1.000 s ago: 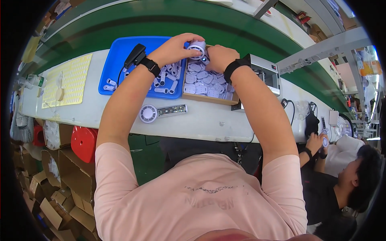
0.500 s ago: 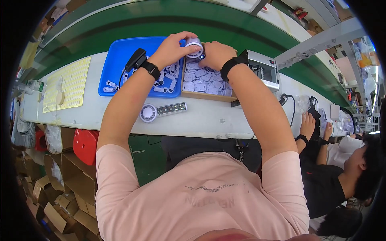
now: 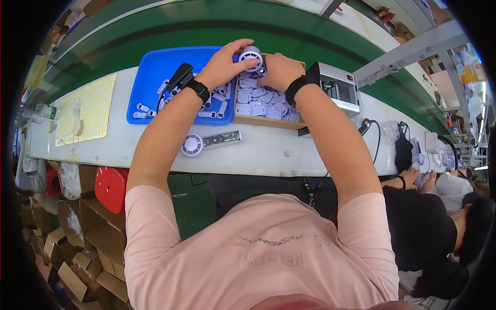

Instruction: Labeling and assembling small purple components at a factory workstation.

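Both hands are up over the back of the bench: the left hand [image 3: 223, 63] and right hand [image 3: 279, 71] pinch a small round white fan head [image 3: 251, 54] between them, fingers curled snug round it, right above the near edge of a cardboard box [image 3: 268, 121] full of pale plastic pieces. Both wrists have black bands on.

Bench itself is a long white worktop [image 3: 289, 152], pretty scuffed. Left of the box sits a blue tray [image 3: 155, 67] with more white handle-shaped parts in it, touching or just about touching the box. In front of both, lying flat on the bare top, is a finished little handheld fan [image 3: 209, 142]. Further left there's a yellow sheet of small stickers [image 3: 88, 106]. Right behind the box is a grey metal machine [image 3: 338, 88] with cables trailing off it.

Behind the bench runs a green conveyor belt [image 3: 217, 26]. Under the table: a red stool [image 3: 111, 187] and stacks of flattened cartons [image 3: 67, 258]. Another person in a black top [image 3: 418, 227] works just to the right.
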Action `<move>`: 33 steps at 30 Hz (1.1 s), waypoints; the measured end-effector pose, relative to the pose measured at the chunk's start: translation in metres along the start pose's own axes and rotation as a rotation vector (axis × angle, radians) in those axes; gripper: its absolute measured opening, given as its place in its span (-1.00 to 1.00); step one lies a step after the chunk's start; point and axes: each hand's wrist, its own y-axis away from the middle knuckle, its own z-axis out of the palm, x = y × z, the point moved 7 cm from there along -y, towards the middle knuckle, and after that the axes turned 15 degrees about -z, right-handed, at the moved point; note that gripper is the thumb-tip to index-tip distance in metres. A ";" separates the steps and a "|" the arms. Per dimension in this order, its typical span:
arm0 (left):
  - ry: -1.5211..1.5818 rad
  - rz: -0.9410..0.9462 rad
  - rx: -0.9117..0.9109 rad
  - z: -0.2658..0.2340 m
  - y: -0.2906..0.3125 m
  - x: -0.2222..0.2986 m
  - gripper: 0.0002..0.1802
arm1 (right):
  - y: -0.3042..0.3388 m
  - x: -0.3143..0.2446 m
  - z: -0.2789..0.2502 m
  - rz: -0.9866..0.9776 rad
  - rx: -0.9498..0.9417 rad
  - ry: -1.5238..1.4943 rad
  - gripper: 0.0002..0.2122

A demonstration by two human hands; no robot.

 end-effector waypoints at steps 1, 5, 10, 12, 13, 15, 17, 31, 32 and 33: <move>0.027 -0.003 0.037 -0.003 0.002 0.001 -0.31 | 0.000 -0.003 -0.002 -0.015 0.014 0.009 -0.46; 0.086 -0.019 0.125 -0.016 0.011 0.003 -0.28 | 0.013 -0.007 -0.010 -0.054 0.129 0.001 -0.46; -0.033 0.028 0.163 -0.026 0.021 0.013 -0.31 | 0.025 -0.030 -0.027 -0.069 0.163 -0.032 -0.47; -0.094 0.060 0.171 -0.029 0.025 0.016 -0.32 | 0.038 -0.029 -0.029 -0.081 0.244 -0.066 -0.47; -0.039 0.044 0.175 -0.034 0.030 0.018 -0.33 | 0.047 -0.024 -0.033 -0.085 0.325 -0.098 -0.47; 0.074 0.009 0.182 -0.042 0.037 0.022 -0.36 | 0.053 -0.016 -0.034 -0.086 0.403 -0.132 -0.47; 0.076 -0.020 0.170 -0.045 0.037 0.020 -0.38 | 0.052 -0.018 -0.028 -0.096 0.401 -0.164 -0.46; 0.786 -0.281 -0.474 0.071 0.261 0.031 -0.52 | 0.173 -0.078 0.084 -0.241 0.113 -1.274 -0.61; 0.781 -0.282 -0.473 0.079 0.261 0.020 -0.52 | 0.177 -0.077 0.107 -0.143 0.095 -1.449 -0.60; 0.950 -0.305 -0.407 0.081 0.258 0.003 -0.52 | 0.179 -0.079 0.123 -0.037 0.079 -1.623 -0.58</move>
